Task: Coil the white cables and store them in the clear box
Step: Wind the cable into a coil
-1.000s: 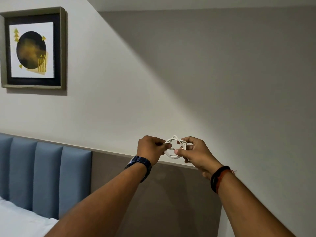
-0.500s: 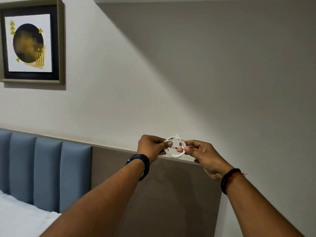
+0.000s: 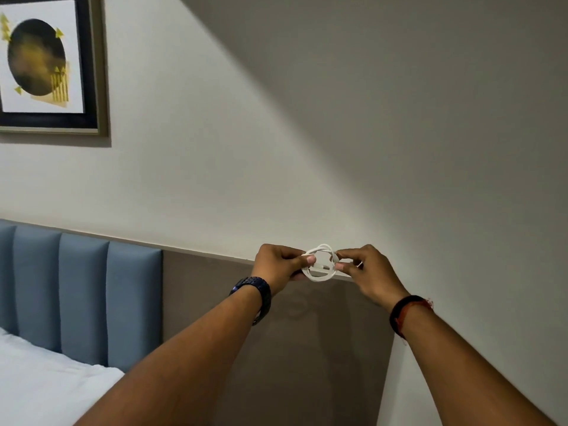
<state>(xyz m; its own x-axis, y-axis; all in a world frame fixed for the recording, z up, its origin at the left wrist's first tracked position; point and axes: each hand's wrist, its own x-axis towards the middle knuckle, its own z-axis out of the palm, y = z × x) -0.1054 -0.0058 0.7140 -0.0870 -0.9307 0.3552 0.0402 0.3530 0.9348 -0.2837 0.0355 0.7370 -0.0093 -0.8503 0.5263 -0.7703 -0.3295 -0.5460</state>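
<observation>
Single head-worn view only; nothing is shared with a second camera. It looks forward from my head at a wall [image 3: 338,133], tilted clockwise. My outstretched arms enter from 6 o'clock. A framed picture [image 3: 46,66] sits at 10 o'clock, a headboard [image 3: 83,296] at 8 o'clock.

Bed [image 3: 46,379]: lower-left corner of view, white sheet on top, nothing else visible on it. Blue padded headboard [image 3: 83,296] behind, upright vs. wall.
</observation>
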